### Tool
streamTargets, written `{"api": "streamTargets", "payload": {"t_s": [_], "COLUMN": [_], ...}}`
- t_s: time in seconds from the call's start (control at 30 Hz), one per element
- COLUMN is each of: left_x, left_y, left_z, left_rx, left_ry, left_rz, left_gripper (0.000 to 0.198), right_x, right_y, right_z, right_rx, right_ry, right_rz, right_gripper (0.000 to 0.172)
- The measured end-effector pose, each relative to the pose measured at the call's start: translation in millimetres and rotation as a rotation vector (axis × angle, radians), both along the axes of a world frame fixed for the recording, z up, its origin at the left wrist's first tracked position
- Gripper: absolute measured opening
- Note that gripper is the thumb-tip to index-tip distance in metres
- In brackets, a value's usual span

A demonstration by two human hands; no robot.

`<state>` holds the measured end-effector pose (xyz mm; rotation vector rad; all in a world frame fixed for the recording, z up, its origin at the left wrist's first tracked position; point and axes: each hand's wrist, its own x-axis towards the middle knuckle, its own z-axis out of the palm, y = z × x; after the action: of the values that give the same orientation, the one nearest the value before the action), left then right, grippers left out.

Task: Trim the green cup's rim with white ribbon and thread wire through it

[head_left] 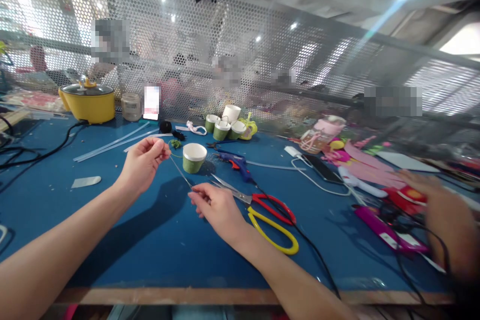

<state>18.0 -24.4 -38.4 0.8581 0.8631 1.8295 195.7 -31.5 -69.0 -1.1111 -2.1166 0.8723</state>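
Between my two hands runs a thin, pale strand [180, 172], straight and slanting down to the right; I cannot tell whether it is wire or thread. My left hand [144, 165] pinches its upper end. Lower down, the fingertips of my right hand [217, 207] are closed on the other end. Just behind the strand stands a small green cup with a white rim [194, 162]. Scissors with red and yellow handles [246, 198] lie slightly spread beside my right hand. A blue glue gun [240, 164] rests beyond them.
Several small green-and-white cups [222, 131] stand at the back near a perforated metal screen [180, 35]. A yellow pot [90, 105], glass jar [131, 106] and lit phone [151, 102] are back left. At right, another person's blurred arm [448, 210] reaches over a purple power strip [390, 230].
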Motion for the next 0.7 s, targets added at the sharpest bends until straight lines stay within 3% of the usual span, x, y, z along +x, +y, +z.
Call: {"api": "streamTargets", "payload": {"t_s": [0.37,0.43,0.5,0.57,0.63,0.7], "left_x": [-3,-7,-8,-4,4,16], "left_y": [6,5,0,-9,-20,-27], "left_z": [-5.2,-3.5,1.1,6.9,11.0,11.1], "left_rx": [-0.049,-0.062,-0.002,0.171,0.377,0.460], "left_ry": [0.018,0.093,0.288,0.613,1.004,1.380], "left_rz": [0.006,0.063,0.236,0.407,0.307,0.025], "left_gripper": [0.009,0.013,0.021,0.024,0.019,0.015], "right_x": [5,6,7,8,9,10], "right_y": [3,4,6,8,9,10], "right_z": [6.3,6.9,6.5,5.8,6.3,9.2], "right_rx": [0.074,0.085,0.122,0.202,0.302,0.381], "right_ry": [-0.020,-0.047,-0.084,-0.138,-0.221,-0.309], "right_rz": [0.016,0.014,0.018,0.022,0.032,0.060], "right_gripper": [0.019,0.019,0.018,0.017,0.014,0.013]}}
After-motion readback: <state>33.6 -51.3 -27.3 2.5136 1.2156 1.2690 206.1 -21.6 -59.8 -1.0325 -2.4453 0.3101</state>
